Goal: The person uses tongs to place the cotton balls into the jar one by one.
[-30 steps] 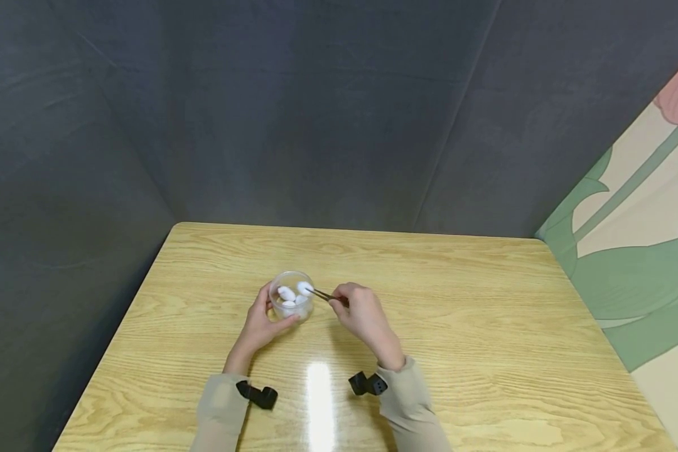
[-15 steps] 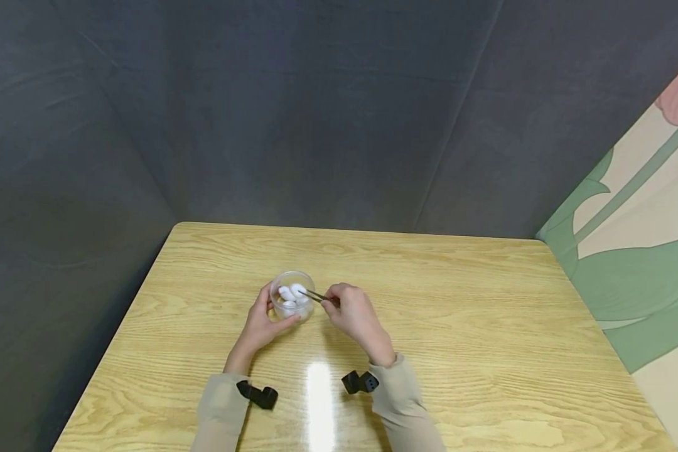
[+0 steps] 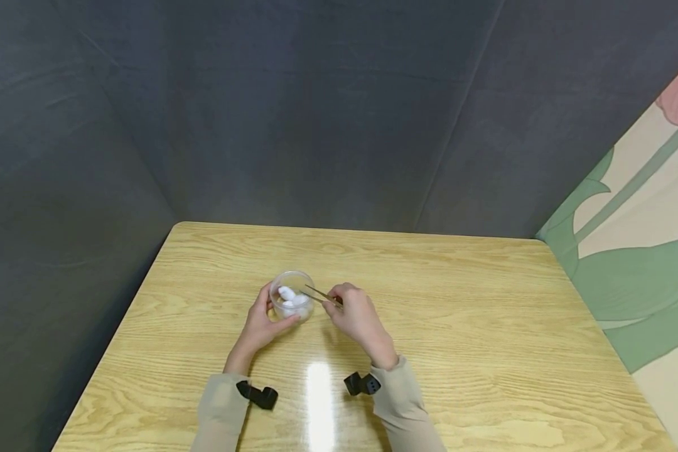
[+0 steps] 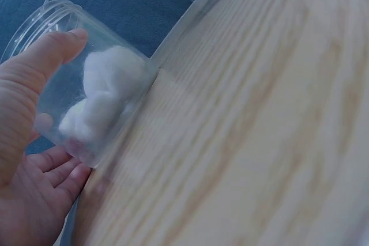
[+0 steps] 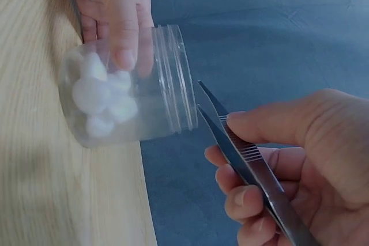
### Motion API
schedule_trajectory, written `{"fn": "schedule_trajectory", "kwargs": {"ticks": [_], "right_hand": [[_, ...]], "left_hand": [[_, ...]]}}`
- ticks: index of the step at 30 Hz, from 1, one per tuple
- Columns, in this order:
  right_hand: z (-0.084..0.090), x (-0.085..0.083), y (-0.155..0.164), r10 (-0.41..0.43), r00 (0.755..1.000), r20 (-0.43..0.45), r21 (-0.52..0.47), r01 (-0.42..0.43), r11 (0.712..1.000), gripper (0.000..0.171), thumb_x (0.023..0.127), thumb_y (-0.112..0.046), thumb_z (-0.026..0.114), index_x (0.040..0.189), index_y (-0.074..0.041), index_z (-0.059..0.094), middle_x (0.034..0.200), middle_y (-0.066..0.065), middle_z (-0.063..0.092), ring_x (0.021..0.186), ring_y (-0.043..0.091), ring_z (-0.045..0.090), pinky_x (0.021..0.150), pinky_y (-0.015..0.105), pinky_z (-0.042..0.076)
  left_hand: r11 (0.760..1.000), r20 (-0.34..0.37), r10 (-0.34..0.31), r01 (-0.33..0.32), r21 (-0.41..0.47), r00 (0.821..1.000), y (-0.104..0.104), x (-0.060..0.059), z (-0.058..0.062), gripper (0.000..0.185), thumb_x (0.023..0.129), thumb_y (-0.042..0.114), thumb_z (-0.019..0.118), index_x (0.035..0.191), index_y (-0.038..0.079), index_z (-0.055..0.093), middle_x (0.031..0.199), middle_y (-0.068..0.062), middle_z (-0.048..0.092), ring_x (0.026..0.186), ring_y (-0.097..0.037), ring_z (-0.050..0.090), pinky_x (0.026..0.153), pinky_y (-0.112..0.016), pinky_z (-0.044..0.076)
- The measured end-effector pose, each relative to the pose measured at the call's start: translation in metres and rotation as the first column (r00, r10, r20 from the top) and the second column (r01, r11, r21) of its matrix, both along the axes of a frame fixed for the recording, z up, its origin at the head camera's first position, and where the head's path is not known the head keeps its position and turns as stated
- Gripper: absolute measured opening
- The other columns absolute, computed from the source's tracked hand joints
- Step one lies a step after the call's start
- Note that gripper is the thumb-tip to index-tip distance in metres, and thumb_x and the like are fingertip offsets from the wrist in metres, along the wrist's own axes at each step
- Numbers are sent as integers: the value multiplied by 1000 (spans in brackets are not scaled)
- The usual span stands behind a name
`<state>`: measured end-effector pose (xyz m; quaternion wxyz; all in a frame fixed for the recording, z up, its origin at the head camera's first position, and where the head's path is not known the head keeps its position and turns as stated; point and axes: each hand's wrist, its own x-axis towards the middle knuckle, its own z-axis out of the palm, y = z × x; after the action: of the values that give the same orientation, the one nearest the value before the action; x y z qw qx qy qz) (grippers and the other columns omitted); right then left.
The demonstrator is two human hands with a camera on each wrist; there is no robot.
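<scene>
- Jar (image 3: 291, 295) of clear plastic, upright on table (image 3: 457, 326), cotton balls (image 5: 101, 96) inside, gripped by left hand (image 3: 260, 326)
- Tweezers (image 5: 242, 154) pinched in right hand (image 3: 358, 317), tips just outside rim, empty

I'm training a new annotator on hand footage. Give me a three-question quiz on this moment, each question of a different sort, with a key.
1. True or false: the tweezers hold a cotton ball between their tips.
2. Which hand grips the clear jar?
A. the left hand
B. the right hand
C. neither
3. Fill in: the cotton balls lie inside the ____.

Key:
1. False. The tips are bare, just outside the jar's mouth.
2. A. Its fingers wrap the jar, which stands on the wooden table.
3. jar
</scene>
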<state>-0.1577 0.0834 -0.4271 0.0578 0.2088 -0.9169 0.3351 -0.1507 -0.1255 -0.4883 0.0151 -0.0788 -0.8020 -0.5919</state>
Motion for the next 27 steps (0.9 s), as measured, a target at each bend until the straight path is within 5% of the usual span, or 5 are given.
{"fn": "schedule_trajectory", "kwargs": {"ticks": [27], "right_hand": [[-3, 5, 25, -75, 997, 28, 7, 75, 997, 9, 83, -7, 70, 87, 1, 68, 79, 7, 63, 64, 12, 51, 54, 24, 44]], "left_hand": [[1000, 18, 2, -2, -2, 1000, 0, -2, -2, 83, 74, 4, 79, 141, -4, 30, 134, -25, 45, 121, -38, 43, 100, -50, 34]]}}
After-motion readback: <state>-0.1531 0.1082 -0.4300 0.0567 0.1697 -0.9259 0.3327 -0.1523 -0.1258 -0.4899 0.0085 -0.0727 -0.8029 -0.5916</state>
